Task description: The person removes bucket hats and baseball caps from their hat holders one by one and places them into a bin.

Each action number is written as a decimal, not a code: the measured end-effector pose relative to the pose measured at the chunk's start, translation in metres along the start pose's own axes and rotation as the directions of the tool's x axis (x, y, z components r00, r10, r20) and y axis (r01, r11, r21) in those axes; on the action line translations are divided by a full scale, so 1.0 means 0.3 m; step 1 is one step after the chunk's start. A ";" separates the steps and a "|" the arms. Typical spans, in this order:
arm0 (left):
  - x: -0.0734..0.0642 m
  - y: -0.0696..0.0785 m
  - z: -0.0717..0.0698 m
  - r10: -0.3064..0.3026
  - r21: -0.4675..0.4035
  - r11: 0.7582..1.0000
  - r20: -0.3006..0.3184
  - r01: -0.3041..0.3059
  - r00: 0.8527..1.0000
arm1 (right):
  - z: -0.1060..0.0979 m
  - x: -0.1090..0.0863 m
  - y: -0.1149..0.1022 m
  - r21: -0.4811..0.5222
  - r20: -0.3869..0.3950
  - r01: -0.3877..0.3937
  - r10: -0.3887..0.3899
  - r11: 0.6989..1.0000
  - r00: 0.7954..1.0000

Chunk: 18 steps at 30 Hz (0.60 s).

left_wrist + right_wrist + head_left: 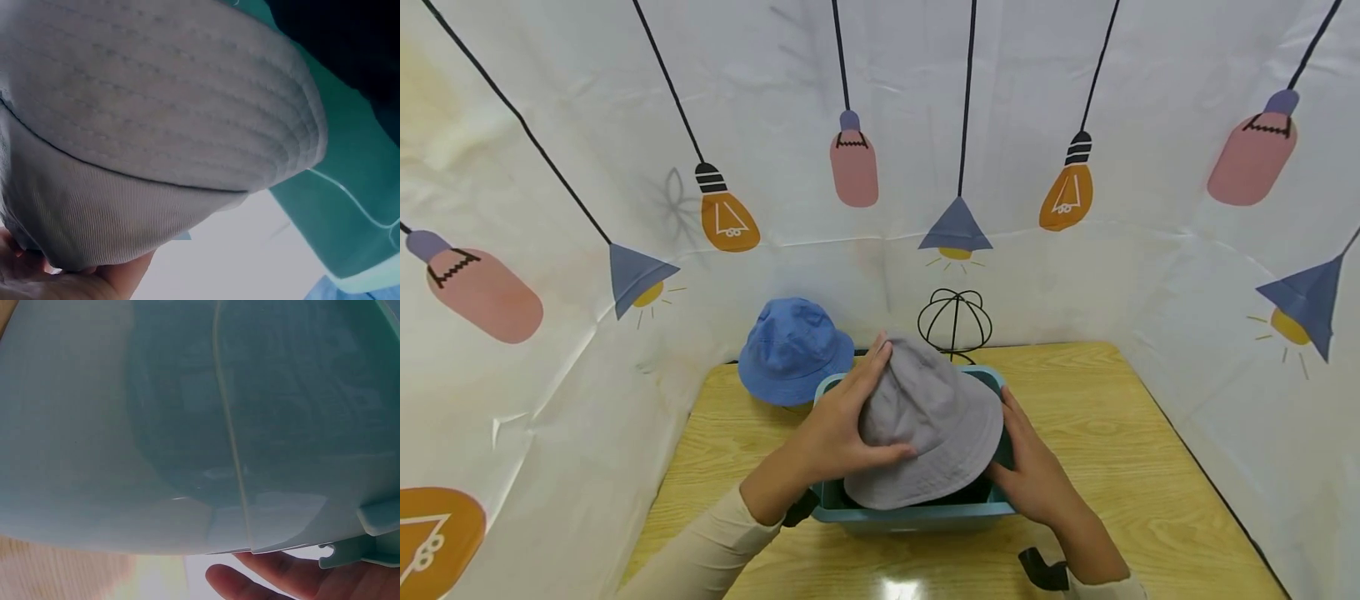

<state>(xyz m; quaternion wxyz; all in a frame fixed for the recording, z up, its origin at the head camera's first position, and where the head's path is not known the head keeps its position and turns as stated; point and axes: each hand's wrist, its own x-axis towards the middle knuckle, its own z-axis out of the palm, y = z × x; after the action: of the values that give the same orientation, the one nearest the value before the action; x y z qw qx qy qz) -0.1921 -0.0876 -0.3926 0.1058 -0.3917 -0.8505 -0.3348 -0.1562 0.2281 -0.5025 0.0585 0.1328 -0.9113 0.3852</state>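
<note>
A grey bucket hat [936, 417] is held over a teal plastic basin [917, 523], its brim slanting down to the right. My left hand [842, 417] grips the hat's crown, thumb on the near side and fingers along the far left side. In the left wrist view the hat's stitched brim [187, 94] fills much of the picture. At the basin's right rim, my right hand [1033, 467] holds on, with its thumb near the hat's brim. Fingers [275, 575] show past the basin's edge beside its handle [356, 547] in the right wrist view. Dark cloth [350, 44] lies inside the basin.
Behind the basin to the left sits a blue bucket hat [793, 350]. A black wire stand [955, 321] with a domed top rises just behind the basin. The wooden table [1097, 433] meets a white sheet [1015, 283] printed with lamps at its back and sides.
</note>
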 end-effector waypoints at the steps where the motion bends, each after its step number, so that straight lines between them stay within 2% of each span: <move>1: 0.002 0.001 0.002 -0.008 -0.015 1.000 0.011 0.008 1.000 | -0.001 -0.001 0.001 0.004 -0.002 0.005 -0.005 1.000 1.000; 10: 0.002 -0.026 0.025 -0.062 -0.051 0.996 0.075 0.066 0.995 | 0.002 0.003 0.001 -0.007 -0.012 -0.008 0.008 1.000 1.000; 18: 0.000 -0.067 0.051 -0.086 -0.031 0.996 0.091 0.089 0.992 | 0.002 -0.002 -0.009 -0.008 0.003 -0.046 0.046 0.999 0.999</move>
<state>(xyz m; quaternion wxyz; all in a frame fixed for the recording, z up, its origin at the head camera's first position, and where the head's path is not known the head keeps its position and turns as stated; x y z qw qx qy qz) -0.2057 -0.0868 -0.4139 0.0461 -0.3704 -0.8647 -0.3361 -0.1550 0.2259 -0.5013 0.0489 0.1122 -0.9158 0.3826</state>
